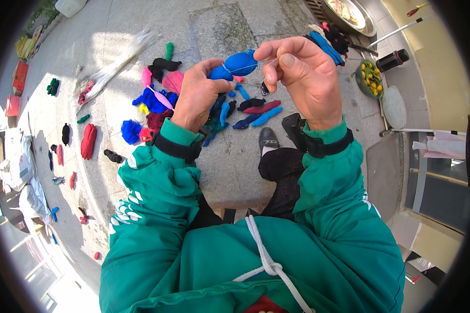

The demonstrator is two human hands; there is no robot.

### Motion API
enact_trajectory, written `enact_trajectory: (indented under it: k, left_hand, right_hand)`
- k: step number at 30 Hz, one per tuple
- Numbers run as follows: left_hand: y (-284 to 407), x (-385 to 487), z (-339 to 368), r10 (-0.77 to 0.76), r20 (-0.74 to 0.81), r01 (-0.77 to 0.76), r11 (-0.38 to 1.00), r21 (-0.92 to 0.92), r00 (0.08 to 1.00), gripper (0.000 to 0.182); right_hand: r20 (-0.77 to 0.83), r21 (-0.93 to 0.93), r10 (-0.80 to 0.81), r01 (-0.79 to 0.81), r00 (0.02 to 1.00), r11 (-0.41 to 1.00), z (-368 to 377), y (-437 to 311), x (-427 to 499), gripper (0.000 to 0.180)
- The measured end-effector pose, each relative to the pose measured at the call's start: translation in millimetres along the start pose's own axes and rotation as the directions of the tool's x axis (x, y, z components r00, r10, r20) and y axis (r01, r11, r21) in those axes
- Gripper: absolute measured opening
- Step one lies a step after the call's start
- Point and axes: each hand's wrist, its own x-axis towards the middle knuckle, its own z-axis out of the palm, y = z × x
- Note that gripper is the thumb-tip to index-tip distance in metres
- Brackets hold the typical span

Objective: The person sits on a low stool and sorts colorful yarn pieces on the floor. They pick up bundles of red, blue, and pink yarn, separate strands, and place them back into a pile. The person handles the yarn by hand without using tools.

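My left hand (199, 92) grips one end of a blue yarn bundle (241, 64), thumb and fingers around it. A thin pale thread (243, 68) crosses the bundle and runs over to my right hand (301, 74). There the thread is pinched between thumb and index finger, beside the bundle's far end. Below my hands, on the paving, lie several twisted yarn bundles, among them a dark red one (263, 107), a light blue one (268, 116) and a black one (251, 104). Royal blue yarn (131, 132) and a pink bundle (173, 81) rest left of my left wrist.
More bundles, including a red one (88, 141), are scattered to the left. A long hank of clear strands (119, 62) stretches across the paving. At right are a bowl of yellow fruit (370, 80), a black cylindrical container (392, 60) and a metal basin (370, 27). My shoe (268, 137) is below.
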Motion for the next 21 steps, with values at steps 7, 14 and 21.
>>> enact_trajectory:
  k: [7, 14, 21]
  left_hand:
    - [0, -1, 3, 0.008, -0.067, -0.010, 0.999, -0.034, 0.998, 0.034]
    - [3, 5, -11, -0.044, -0.157, 0.006, 0.972, -0.234, 0.987, 0.036]
    - [14, 0, -20, -0.003, -0.068, -0.033, 0.853, -0.521, 0.998, 0.039]
  right_hand:
    - [0.155, 0.008, 0.075, -0.077, 0.985, 0.997, -6, -2, 3, 0.011]
    - [0.563, -0.300, 0.510, -0.414, 0.650, 0.859, -3, -20, -11, 0.028]
    - [0.551, 0.216, 0.139, -0.302, 0.823, 0.928, -19, -21, -8, 0.031]
